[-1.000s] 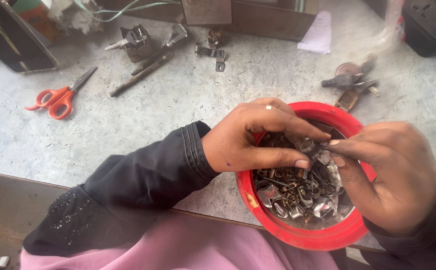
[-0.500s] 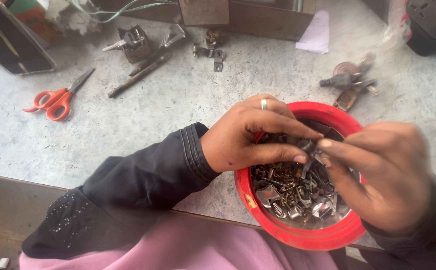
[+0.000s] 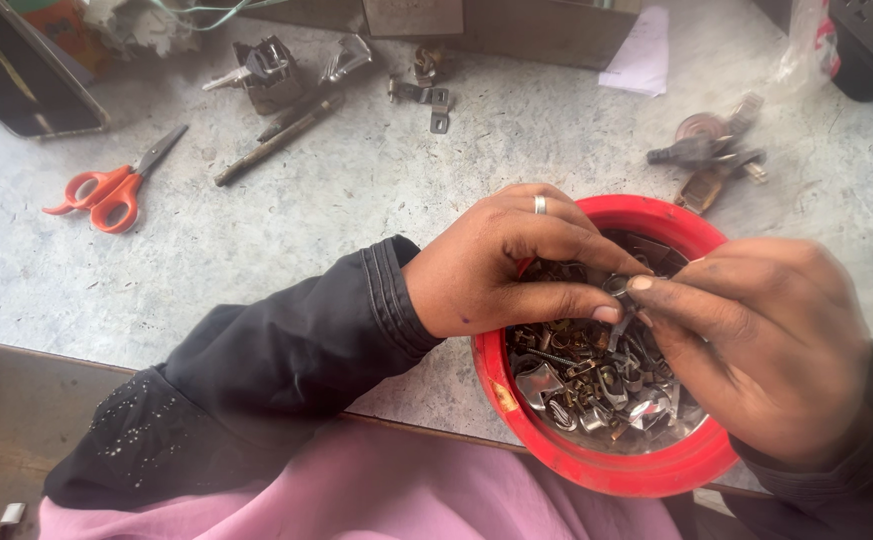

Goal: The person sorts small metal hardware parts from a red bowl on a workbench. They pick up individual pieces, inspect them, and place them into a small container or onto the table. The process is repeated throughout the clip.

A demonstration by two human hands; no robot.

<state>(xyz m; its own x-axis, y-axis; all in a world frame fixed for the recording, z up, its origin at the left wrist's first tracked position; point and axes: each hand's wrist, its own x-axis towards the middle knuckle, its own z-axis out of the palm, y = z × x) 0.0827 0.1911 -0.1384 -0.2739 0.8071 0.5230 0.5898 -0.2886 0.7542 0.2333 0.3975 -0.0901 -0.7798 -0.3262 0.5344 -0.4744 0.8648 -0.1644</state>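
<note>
A red round bowl (image 3: 596, 468) sits at the near edge of the grey worktop, filled with several small metal parts (image 3: 586, 385). Both my hands hover over it. My left hand (image 3: 501, 262), a ring on one finger, pinches a small metal piece (image 3: 618, 288) between thumb and fingers. My right hand (image 3: 756, 340) meets it from the right, its fingertips on the same piece. The piece is mostly hidden by the fingers.
Orange-handled scissors (image 3: 106, 190) lie at the left. A dark rod-shaped tool (image 3: 278, 140) and metal fittings (image 3: 268, 68) lie at the back. A cluster of rusty metal parts (image 3: 706, 160) lies at the back right, a white paper scrap (image 3: 638, 58) behind it.
Both hands stay over the bowl; the fingertips have shifted slightly, closing together on the small piece.
</note>
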